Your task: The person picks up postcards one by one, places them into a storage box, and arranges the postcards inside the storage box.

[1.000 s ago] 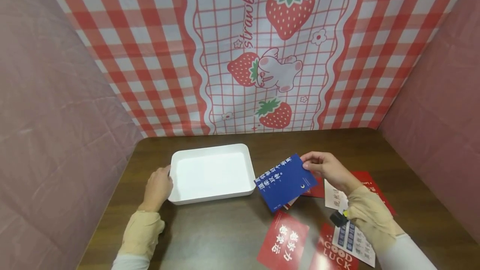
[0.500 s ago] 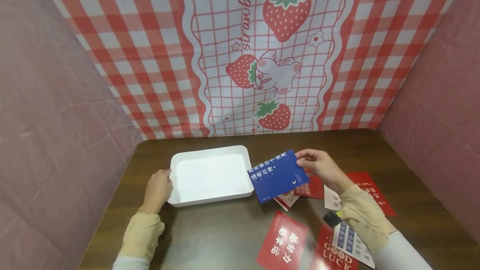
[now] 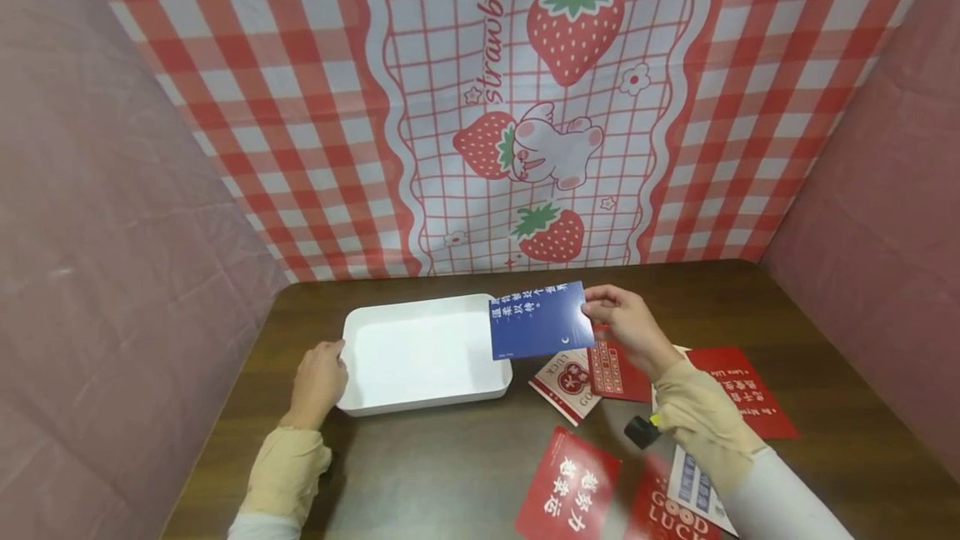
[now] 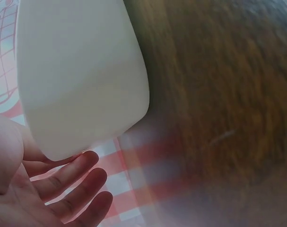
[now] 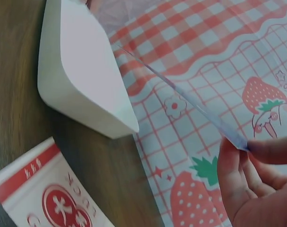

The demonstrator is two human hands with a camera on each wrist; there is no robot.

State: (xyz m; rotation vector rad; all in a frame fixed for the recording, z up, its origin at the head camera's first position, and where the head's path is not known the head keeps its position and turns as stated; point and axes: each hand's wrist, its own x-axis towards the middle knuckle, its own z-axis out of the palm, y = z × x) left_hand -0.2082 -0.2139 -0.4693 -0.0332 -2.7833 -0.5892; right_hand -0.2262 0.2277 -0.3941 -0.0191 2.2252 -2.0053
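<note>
A blue card (image 3: 536,325) with white Chinese characters and a small moon hangs above the right end of a white rectangular tray (image 3: 423,398). My right hand (image 3: 628,325) pinches the card by its right edge. The right wrist view shows the card (image 5: 195,104) edge-on between thumb and fingers. At the tray's left side, my left hand (image 3: 318,382) holds the rim. In the left wrist view the tray (image 4: 86,80) comes down to the thumb side of the left hand (image 4: 48,189), with the other fingers loosely bent below it.
Right of the tray lie a cream-and-red card (image 3: 566,386), a red card with gold print (image 3: 618,373), and a red card (image 3: 750,394) farther right. Nearer lie a red card (image 3: 570,486), a GOOD LUCK card (image 3: 667,507) and a blue-and-white card (image 3: 697,486). A checked strawberry cloth (image 3: 555,148) hangs behind.
My right hand has carried the blue card left and upward, turning it straighter, until it overlaps the tray's right end in the head view. My left hand has stayed at the tray's left side.
</note>
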